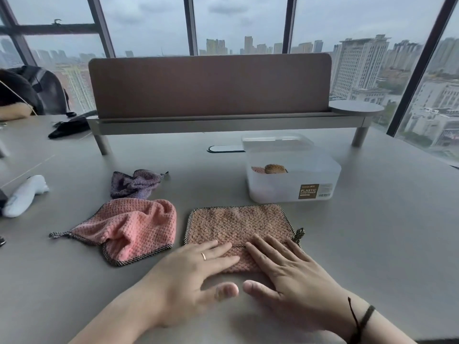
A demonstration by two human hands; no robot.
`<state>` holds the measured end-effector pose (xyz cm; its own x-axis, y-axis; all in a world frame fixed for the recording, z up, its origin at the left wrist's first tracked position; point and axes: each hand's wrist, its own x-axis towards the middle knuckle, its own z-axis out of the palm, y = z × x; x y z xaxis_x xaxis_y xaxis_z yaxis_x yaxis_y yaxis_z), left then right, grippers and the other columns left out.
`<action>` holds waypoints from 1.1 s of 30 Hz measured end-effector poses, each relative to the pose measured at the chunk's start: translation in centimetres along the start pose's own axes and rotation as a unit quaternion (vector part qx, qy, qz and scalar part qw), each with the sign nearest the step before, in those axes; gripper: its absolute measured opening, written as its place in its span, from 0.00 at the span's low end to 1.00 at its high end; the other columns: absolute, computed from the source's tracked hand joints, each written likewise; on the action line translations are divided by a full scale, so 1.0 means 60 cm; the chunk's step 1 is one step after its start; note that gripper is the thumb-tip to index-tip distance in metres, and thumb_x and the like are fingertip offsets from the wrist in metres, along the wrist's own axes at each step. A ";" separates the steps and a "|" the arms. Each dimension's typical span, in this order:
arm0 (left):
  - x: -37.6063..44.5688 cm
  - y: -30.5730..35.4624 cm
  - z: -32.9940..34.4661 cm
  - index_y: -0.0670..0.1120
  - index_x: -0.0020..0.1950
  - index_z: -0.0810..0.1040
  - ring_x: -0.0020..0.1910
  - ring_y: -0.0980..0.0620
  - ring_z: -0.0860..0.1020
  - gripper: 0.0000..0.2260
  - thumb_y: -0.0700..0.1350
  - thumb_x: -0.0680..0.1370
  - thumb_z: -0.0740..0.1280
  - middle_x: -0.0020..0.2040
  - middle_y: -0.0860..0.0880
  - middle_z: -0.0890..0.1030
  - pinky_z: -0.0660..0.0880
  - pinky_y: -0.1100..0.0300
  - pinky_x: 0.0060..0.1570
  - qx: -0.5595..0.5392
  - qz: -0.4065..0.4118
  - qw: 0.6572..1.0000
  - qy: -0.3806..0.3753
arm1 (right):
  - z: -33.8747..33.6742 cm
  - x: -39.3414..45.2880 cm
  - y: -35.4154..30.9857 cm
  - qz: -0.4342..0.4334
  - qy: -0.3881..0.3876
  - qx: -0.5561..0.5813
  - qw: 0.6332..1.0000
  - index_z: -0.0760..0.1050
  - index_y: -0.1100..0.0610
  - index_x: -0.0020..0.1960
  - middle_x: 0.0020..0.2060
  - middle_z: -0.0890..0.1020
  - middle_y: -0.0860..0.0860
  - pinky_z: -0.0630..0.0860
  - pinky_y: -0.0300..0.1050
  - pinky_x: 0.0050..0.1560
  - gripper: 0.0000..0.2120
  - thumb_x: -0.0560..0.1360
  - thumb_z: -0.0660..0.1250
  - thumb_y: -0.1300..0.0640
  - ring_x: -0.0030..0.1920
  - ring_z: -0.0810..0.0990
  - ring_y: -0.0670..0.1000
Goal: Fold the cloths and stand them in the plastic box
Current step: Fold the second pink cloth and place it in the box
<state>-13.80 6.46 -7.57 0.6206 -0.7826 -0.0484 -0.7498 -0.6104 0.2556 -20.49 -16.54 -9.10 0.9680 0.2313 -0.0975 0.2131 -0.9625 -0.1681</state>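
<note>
A peach-brown cloth (236, 224) lies flat on the grey table just in front of the translucent plastic box (293, 184). Its near edge is folded over. My left hand (196, 276) and my right hand (285, 271) press flat on that near edge, fingers spread, thumbs almost touching on the table. A crumpled pink cloth (129, 229) lies to the left. A crumpled purple cloth (135, 183) sits behind it. Inside the box, two rolled or folded cloths (270, 169) stand at the left end.
A brown desk divider on a low shelf (211, 90) runs across the back of the table. A white object (24, 197) lies at the far left edge, a black item (69, 127) further back. Another person's arm rests at the far left.
</note>
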 end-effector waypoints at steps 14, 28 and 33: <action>0.145 -0.156 -0.014 0.53 0.55 0.81 0.58 0.46 0.76 0.14 0.60 0.75 0.69 0.54 0.48 0.78 0.73 0.51 0.60 -0.052 -0.221 0.953 0.201 | -0.031 0.146 0.155 0.220 0.228 0.133 0.939 0.81 0.45 0.49 0.47 0.85 0.44 0.77 0.45 0.51 0.16 0.69 0.69 0.36 0.50 0.82 0.52; 0.108 -0.153 -0.019 0.56 0.59 0.80 0.44 0.61 0.78 0.18 0.42 0.73 0.76 0.45 0.60 0.81 0.73 0.63 0.48 -0.177 -0.137 0.935 0.274 | -0.025 0.130 0.169 0.070 0.271 0.322 0.904 0.74 0.44 0.65 0.39 0.80 0.45 0.71 0.33 0.38 0.31 0.68 0.72 0.68 0.30 0.71 0.43; 0.075 -0.146 -0.026 0.55 0.43 0.86 0.32 0.59 0.76 0.13 0.36 0.70 0.77 0.39 0.63 0.82 0.70 0.67 0.34 -0.176 -0.065 0.944 0.272 | -0.029 0.098 0.158 0.028 0.278 0.316 0.907 0.83 0.45 0.42 0.37 0.82 0.42 0.71 0.35 0.37 0.22 0.65 0.69 0.73 0.34 0.76 0.48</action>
<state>-4.09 8.50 -8.55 0.8000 -0.4667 0.3770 -0.5957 -0.5433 0.5915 -12.57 -24.54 -9.58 0.9297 -0.0914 0.3567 0.2131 -0.6565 -0.7236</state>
